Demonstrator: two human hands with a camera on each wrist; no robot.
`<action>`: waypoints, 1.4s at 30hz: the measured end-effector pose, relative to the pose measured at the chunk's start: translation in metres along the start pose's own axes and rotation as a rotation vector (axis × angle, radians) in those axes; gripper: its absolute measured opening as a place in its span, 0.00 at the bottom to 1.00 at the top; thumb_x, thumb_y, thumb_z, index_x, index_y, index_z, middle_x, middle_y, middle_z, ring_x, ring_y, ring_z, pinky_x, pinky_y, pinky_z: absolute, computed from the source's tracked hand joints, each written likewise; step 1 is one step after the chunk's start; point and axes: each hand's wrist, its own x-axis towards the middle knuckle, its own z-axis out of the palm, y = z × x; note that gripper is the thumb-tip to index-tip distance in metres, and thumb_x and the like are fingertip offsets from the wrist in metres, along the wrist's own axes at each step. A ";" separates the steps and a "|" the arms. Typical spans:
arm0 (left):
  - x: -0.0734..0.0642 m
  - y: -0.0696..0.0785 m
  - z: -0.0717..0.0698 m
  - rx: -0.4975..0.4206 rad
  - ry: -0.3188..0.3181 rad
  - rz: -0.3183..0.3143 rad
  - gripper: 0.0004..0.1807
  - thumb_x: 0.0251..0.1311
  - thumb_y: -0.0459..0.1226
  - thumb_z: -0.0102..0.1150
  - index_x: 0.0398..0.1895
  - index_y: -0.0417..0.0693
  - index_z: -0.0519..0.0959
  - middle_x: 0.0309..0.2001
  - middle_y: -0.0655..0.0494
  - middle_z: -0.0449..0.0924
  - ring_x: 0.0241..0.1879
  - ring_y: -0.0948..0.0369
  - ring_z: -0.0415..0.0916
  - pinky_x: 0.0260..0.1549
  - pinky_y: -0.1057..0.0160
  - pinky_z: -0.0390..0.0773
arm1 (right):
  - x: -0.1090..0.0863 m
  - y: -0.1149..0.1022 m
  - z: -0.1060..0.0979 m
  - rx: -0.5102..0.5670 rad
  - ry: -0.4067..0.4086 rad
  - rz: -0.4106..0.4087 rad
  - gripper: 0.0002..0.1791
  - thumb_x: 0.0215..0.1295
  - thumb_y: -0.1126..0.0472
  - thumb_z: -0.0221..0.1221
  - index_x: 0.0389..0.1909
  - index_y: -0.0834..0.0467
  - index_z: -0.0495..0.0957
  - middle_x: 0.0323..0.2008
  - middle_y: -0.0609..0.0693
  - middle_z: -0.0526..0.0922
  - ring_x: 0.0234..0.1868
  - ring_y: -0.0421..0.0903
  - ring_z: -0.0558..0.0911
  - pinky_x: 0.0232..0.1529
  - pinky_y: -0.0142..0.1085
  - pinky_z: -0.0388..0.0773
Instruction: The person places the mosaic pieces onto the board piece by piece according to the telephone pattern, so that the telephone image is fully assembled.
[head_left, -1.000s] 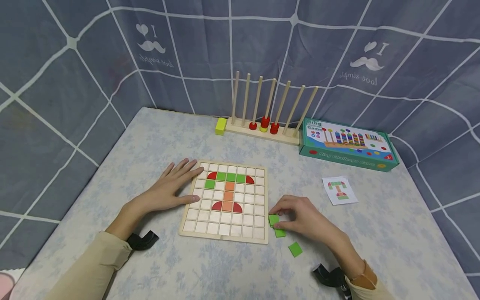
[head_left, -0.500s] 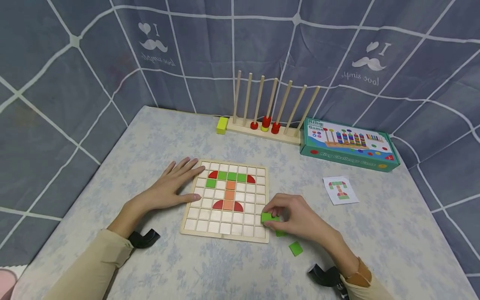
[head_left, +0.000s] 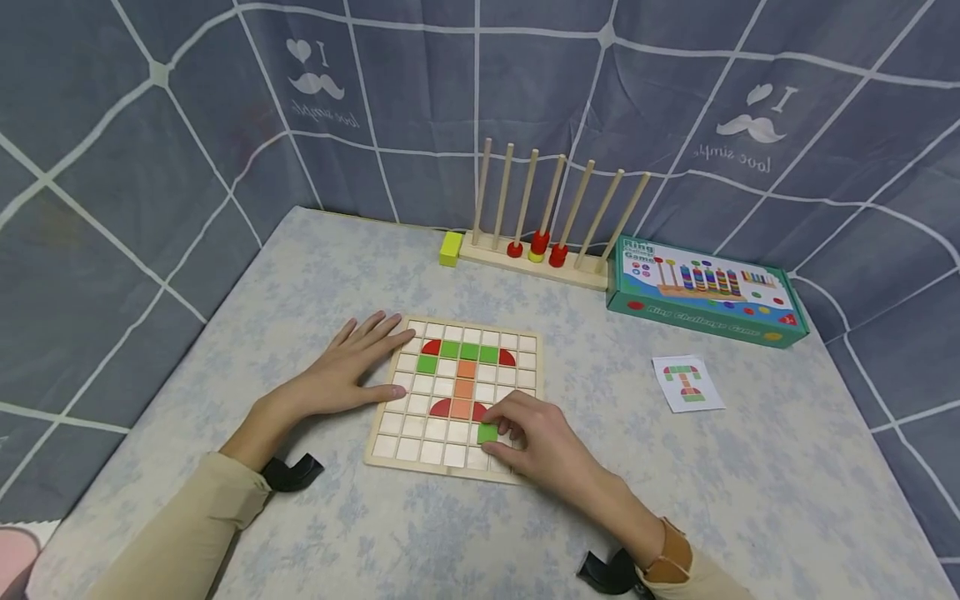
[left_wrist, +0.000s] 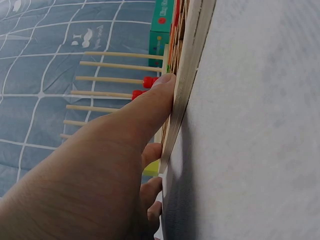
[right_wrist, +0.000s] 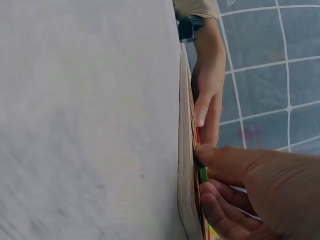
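A wooden grid board (head_left: 408,451) lies on the table with several tiles in its cells: a green row (head_left: 470,350), an orange column (head_left: 464,389) and red quarter-rounds (head_left: 440,407). My right hand (head_left: 555,442) pinches a green square tile (head_left: 487,433) between thumb and fingers, close over a cell below the lower right red piece. In the right wrist view the tile (right_wrist: 202,173) shows edge-on at the board's surface. Spread fingers of my left hand (head_left: 341,375) rest on the board's left rim, its thumb (left_wrist: 162,90) on the edge.
A small printed card (head_left: 687,400) lies to the right of the board. Along the back stand a yellow block (head_left: 450,249), a peg rack (head_left: 491,255) with a few red and yellow rings, and a green game box (head_left: 705,320). A patterned curtain (head_left: 420,92) hangs behind.
My right hand has picked up a green tile from beside the board and carried it left over the lower cells. The loose green tiles are now hidden behind it. The left hand stays put.
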 end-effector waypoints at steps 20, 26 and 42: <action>-0.009 -0.001 0.002 -0.007 0.030 -0.002 0.48 0.66 0.57 0.68 0.85 0.55 0.59 0.86 0.43 0.48 0.85 0.39 0.39 0.78 0.29 0.35 | -0.002 -0.004 0.003 0.048 -0.062 -0.052 0.11 0.69 0.66 0.69 0.50 0.53 0.86 0.49 0.44 0.85 0.42 0.38 0.85 0.42 0.29 0.85; -0.006 -0.002 0.006 -0.006 0.013 -0.012 0.49 0.66 0.59 0.67 0.85 0.57 0.57 0.86 0.45 0.46 0.85 0.41 0.37 0.79 0.31 0.34 | -0.015 0.008 -0.019 0.025 -0.017 0.011 0.15 0.66 0.62 0.73 0.52 0.48 0.86 0.47 0.42 0.87 0.40 0.40 0.83 0.42 0.34 0.84; -0.002 -0.002 0.002 0.006 -0.004 -0.005 0.50 0.66 0.59 0.67 0.86 0.58 0.57 0.87 0.47 0.45 0.86 0.42 0.36 0.80 0.32 0.34 | -0.043 0.048 -0.065 0.042 -0.155 0.179 0.24 0.54 0.50 0.81 0.52 0.42 0.86 0.46 0.35 0.86 0.43 0.38 0.81 0.48 0.33 0.80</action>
